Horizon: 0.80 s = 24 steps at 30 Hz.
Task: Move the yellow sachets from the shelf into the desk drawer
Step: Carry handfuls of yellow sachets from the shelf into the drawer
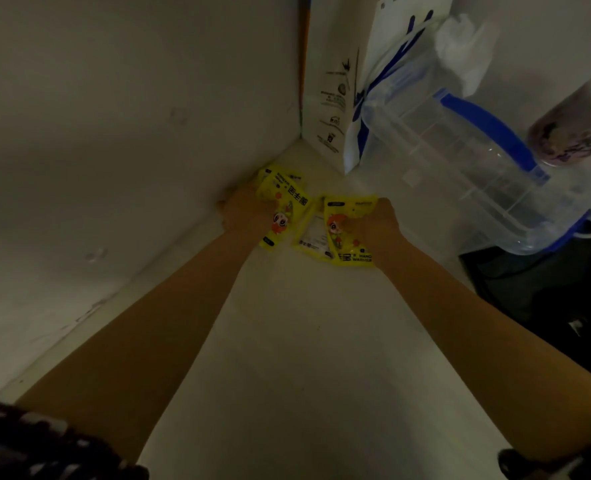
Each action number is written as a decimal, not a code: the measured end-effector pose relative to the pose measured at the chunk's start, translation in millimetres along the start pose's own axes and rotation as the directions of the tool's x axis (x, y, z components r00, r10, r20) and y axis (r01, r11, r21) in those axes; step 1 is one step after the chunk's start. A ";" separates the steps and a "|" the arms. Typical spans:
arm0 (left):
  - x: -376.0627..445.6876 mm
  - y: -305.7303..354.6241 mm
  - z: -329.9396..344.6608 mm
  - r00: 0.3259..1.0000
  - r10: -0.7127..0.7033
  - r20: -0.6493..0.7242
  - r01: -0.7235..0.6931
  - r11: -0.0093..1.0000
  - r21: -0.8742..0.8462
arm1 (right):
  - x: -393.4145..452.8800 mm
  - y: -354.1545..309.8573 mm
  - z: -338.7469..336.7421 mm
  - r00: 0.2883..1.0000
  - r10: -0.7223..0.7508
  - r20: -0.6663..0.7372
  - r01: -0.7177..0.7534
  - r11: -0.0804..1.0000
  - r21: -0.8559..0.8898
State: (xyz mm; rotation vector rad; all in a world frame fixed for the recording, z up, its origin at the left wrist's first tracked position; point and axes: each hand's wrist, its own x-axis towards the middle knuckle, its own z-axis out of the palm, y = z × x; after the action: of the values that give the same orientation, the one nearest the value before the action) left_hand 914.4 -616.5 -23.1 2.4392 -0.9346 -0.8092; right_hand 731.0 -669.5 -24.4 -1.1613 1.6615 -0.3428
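Several yellow sachets with a cartoon figure lie deep in the corner of a white shelf (pixel 304 341). My left hand (pixel 243 213) grips the left bunch of sachets (pixel 283 202) close to the side wall. My right hand (pixel 378 225) grips the right bunch of sachets (pixel 335 226), which includes one turned over to its white label side. Both arms reach far into the shelf. The desk drawer is out of view.
A white paper bag with blue print (pixel 335 98) stands at the back of the shelf. A clear plastic box with a blue rim (pixel 460 168) sits right of the sachets, with a printed cup (pixel 571 126) beyond it. A dark object (pixel 546 296) lies at the right.
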 end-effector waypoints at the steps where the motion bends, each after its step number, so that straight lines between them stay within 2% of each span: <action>1: 0.6 3.0 2.4 1.000 -0.010 0.016 0.009 0.997 0.074 | -2.0 1.6 -2.0 1.000 0.009 0.000 -0.009 1.000 0.020; 3: 6.1 6.1 7.7 0.998 -0.025 0.049 0.016 0.985 0.175 | -2.2 6.9 -3.5 1.000 -0.008 0.004 0.008 1.000 0.030; 6: 11.7 10.0 9.0 0.995 -0.069 0.074 0.056 0.985 0.161 | 0.7 11.3 -6.1 1.000 -0.005 0.031 0.006 1.000 -0.009; 9: 5.6 11.3 7.3 0.995 -0.039 0.095 0.035 0.998 0.044 | -9.2 7.0 -13.5 0.997 0.029 0.069 -0.026 0.999 -0.039; 13: -18.3 6.9 2.5 0.997 0.037 0.065 -0.035 0.999 -0.028 | -18.8 14.9 -20.0 0.993 -0.030 0.118 0.037 0.998 -0.057; 18: -51.9 -18.9 -2.2 0.996 -0.066 0.062 0.084 0.936 -0.343 | -40.2 30.1 -25.9 0.990 -0.115 0.079 0.127 0.978 -0.163; 20: -70.8 -30.2 -5.7 0.994 -0.089 0.062 0.106 0.910 -0.401 | -51.9 38.0 -27.6 0.989 -0.137 0.063 0.146 0.974 -0.174; 24: -115.4 -56.0 -11.5 0.992 -0.071 0.101 0.112 0.856 -0.505 | -81.4 55.9 -32.0 0.989 -0.125 0.076 0.130 0.990 -0.056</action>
State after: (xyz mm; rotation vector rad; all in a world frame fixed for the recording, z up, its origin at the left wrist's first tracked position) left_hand 877.9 -494.8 -2.3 2.0045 -0.5366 -1.0416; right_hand 674.4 -585.2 -2.8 -1.3147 1.5480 -0.3284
